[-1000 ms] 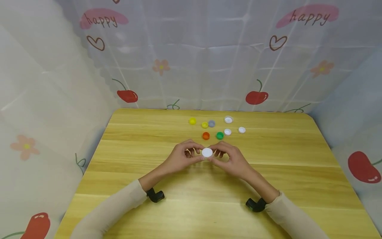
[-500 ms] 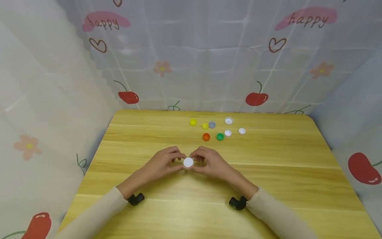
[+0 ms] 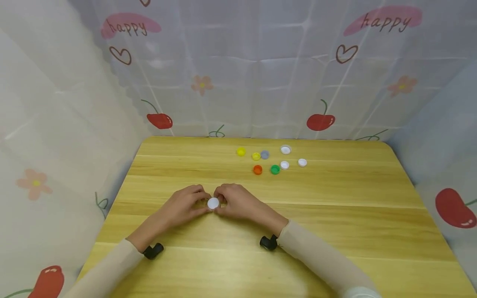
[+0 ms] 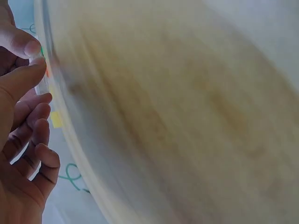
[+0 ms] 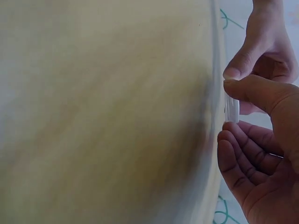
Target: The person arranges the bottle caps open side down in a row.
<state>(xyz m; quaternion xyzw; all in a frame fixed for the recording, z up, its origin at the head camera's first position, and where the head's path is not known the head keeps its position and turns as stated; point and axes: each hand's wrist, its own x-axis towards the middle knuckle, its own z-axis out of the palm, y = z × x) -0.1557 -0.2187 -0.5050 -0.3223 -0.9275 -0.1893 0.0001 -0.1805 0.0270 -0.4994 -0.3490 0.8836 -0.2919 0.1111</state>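
Note:
A small white round cap [image 3: 213,203] is held flat-side up between both hands, left of the table's middle. My left hand [image 3: 185,205] pinches its left edge with thumb and fingers. On the opposite edge, my right hand [image 3: 237,203] pinches it in the same way. In the right wrist view the cap [image 5: 231,108] appears edge-on, with the thumbs meeting at one side of it and the right fingertips at the other. The left wrist view shows the left hand [image 4: 25,121] with its lower fingers loosely curled, and the cap mostly hidden behind the thumbs.
Beyond the hands on the wooden table [image 3: 335,231] lie several bottle caps: yellow [image 3: 241,152], a second yellow [image 3: 256,156], grey [image 3: 264,155], orange [image 3: 257,170], green [image 3: 275,169], and white ones [image 3: 285,165] to the right. A printed curtain [image 3: 257,95] hangs along the back and sides.
Both hands have moved left and slightly toward the person, carrying the white cap between them. The caps on the table stay where they were.

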